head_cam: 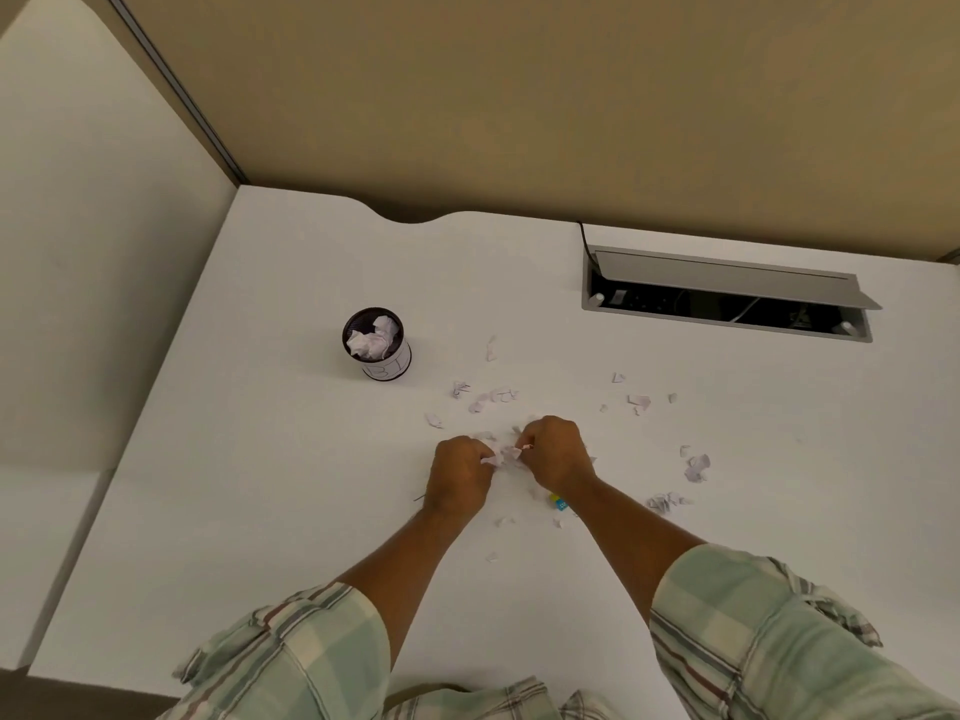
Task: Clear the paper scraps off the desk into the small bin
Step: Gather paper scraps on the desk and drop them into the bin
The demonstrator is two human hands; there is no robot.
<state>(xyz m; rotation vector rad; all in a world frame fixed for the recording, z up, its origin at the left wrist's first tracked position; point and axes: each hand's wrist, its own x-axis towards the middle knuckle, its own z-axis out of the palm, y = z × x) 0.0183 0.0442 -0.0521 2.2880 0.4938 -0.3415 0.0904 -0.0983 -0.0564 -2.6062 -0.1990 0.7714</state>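
Several small white paper scraps (696,467) lie scattered over the white desk (260,511), mostly right of and beyond my hands. My left hand (460,478) and my right hand (556,452) rest side by side on the desk's middle, both curled around a clump of scraps (501,454) pinched between them. The small bin (378,344), a dark mesh cup with a white label, stands upright to the far left of my hands and holds crumpled paper. More scraps (493,397) lie between the bin and my hands.
An open cable hatch (727,296) with a raised grey lid is set into the desk at the far right. A tan partition wall (519,96) runs along the back edge. A blue and yellow bit (558,502) lies by my right wrist.
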